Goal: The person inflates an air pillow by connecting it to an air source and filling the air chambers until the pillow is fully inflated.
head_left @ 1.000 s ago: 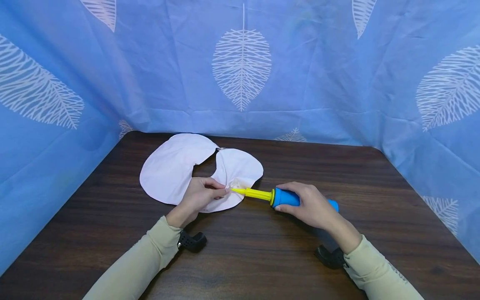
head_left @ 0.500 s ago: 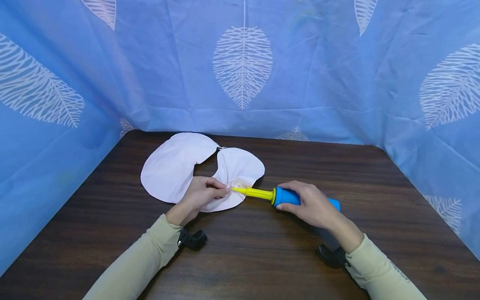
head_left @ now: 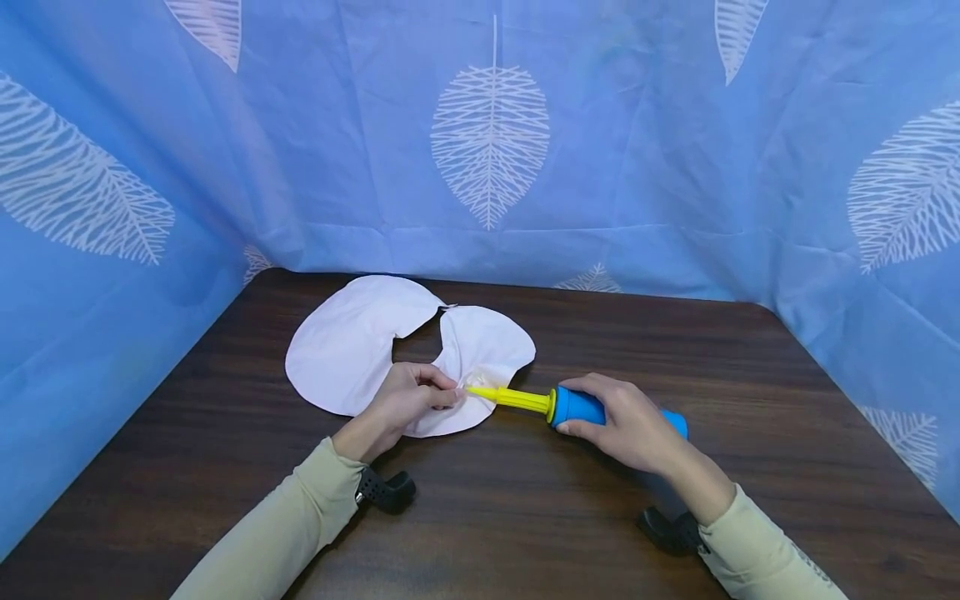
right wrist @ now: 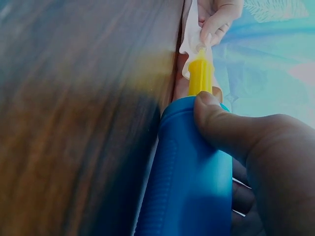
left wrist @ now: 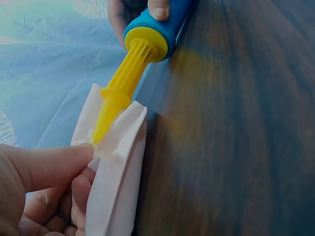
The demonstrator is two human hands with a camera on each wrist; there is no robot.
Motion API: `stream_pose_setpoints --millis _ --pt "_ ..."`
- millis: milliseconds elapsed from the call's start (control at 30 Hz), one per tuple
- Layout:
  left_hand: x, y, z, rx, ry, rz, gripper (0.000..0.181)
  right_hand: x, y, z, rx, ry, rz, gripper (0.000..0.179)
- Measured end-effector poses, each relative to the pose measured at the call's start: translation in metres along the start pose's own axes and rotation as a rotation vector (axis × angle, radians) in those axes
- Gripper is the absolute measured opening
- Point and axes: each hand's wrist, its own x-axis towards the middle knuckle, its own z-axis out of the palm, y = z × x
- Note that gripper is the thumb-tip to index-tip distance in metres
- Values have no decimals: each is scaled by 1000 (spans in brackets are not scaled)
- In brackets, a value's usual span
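Note:
A flat white U-shaped neck pillow lies on the table, its two ends nearly meeting at the far side. My left hand pinches the pillow at a clear plastic valve between thumb and fingers. In my right hand is a blue hand pump, gripped round its barrel and lying low over the table. Its yellow nozzle points left, with the tip at the valve beside my left thumb. How far the tip reaches in is hidden by the thumb and fabric.
A dark wood-grain table spreads beneath both hands. Blue cloth with white leaf prints hangs along its back and both sides. Black bands with camera mounts sit at both wrists.
The head view has shifted slightly, so everything appears a little lower and further right. Both hands keep their holds, and pump and pillow stay in place relative to each other.

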Motion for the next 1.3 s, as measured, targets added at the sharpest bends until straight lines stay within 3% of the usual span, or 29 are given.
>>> stream_pose_setpoints --millis 267,1300 --pt "1 -2 2 -6 -20 46 3 0 0 0 14 9 -9 58" --pt "1 0 3 -6 -54 72 5 1 0 2 21 -2 -17 58"
